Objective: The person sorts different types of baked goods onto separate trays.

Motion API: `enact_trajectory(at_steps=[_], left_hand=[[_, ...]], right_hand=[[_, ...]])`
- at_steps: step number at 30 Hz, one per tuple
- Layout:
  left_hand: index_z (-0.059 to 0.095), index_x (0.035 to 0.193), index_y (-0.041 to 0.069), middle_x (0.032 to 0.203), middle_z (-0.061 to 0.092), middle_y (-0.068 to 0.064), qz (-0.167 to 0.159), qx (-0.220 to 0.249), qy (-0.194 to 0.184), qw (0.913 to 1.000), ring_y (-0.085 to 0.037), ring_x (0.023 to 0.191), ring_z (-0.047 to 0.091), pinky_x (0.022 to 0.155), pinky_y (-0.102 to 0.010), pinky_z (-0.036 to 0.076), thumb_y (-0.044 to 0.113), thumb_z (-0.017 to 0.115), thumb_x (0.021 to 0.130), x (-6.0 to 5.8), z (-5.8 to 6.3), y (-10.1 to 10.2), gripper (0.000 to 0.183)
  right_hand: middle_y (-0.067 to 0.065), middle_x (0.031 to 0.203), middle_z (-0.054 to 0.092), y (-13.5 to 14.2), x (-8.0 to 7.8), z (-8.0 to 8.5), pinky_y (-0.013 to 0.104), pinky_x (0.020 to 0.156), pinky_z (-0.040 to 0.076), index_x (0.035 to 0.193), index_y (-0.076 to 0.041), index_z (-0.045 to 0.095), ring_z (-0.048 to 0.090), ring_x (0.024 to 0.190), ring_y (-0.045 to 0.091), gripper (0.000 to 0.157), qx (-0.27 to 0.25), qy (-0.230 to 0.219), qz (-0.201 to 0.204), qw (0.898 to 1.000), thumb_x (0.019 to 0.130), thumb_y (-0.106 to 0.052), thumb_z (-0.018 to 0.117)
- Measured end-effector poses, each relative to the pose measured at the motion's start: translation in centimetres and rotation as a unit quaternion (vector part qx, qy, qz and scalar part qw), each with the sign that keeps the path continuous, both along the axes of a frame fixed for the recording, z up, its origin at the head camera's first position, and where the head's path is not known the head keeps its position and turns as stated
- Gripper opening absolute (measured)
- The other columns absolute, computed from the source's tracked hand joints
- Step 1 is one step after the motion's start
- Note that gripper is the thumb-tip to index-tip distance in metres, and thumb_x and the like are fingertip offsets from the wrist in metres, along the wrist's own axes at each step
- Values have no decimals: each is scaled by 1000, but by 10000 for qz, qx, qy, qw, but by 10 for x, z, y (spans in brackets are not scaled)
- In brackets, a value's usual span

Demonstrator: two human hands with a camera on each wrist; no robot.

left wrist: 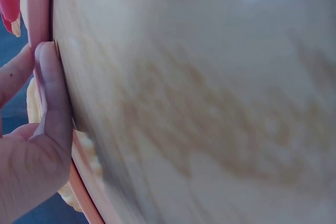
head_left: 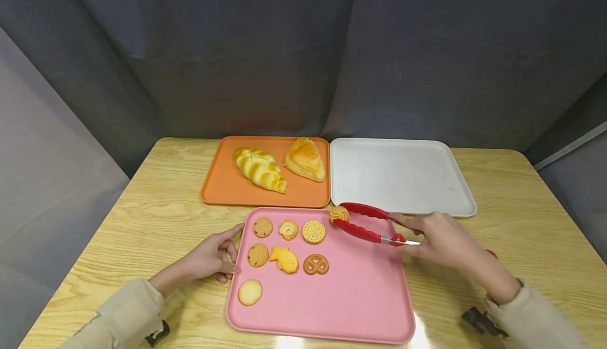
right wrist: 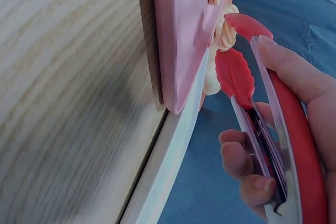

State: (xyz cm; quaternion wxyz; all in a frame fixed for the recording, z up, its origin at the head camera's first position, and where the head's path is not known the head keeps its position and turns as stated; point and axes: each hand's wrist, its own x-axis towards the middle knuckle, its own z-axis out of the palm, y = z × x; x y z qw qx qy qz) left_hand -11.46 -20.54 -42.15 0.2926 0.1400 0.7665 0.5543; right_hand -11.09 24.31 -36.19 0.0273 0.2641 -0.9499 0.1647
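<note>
My right hand (head_left: 438, 238) grips red-tipped metal tongs (right wrist: 302, 145) above the pink tray's far right part. A swirl cookie (head_left: 339, 214) is between the tong tips, over the tray's far rim. In the right wrist view the swirl cookie (right wrist: 228, 36) shows beside the red tips. My left hand (head_left: 213, 255) holds the left rim of the pink tray (head_left: 360, 301), its fingers and thumb at the edge. On that tray lie round cookies (head_left: 250, 292), a ridged cookie (head_left: 288, 230), a dotted cookie (head_left: 313, 232), a fish-shaped cookie (head_left: 286, 260) and a pretzel cookie (head_left: 315, 264).
Behind the pink tray stands an orange tray (head_left: 223, 193) with a braided loaf (head_left: 260, 170) and a triangular pastry (head_left: 305, 160). A white tray (head_left: 398, 172) adjoins it on the right. All rest on a wooden table (head_left: 123, 228), with a dark curtain (head_left: 246, 54) behind.
</note>
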Motion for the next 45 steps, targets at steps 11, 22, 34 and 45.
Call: enact_trajectory(at_steps=[11, 22, 34, 45], left_hand=[[9, 146, 2, 79, 51, -13, 3, -4, 0, 10000, -16, 54, 56, 45, -34, 52, -6, 66, 77, -1, 1, 1, 90], [9, 146, 4, 79, 51, -14, 9, 36, -11, 10000, -18, 55, 57, 44, -33, 52, -7, 66, 76, -3, -1, 1, 91], [8, 146, 4, 80, 52, -14, 51, 48, -98, 9999, -19, 55, 57, 45, -33, 52, -6, 66, 76, -2, 0, 1, 91], [9, 146, 3, 80, 52, -13, 56, 60, -77, 9999, -17, 54, 56, 44, -33, 52, -6, 66, 76, -1, -4, -1, 91]], right_hand=[[-2, 72, 67, 8, -15, 4, 23, 49, 38, 116, -7, 64, 51, 56, 8, 66, 65, 377, -98, 9992, 61, -39, 82], [-7, 57, 57, 16, -40, 15, 25, 48, 32, 118, -8, 63, 40, 54, 12, 67, 342, 374, -471, 9976, 63, -41, 80], [-7, 44, 41, 22, -65, 17, 26, 47, 28, 120, -4, 60, 31, 53, 14, 63, 268, 86, -643, 9975, 70, -38, 76], [-3, 42, 34, 21, -96, 7, 27, 45, 25, 122, -1, 57, 23, 48, 13, 68, 218, -254, -912, 9953, 72, -45, 73]])
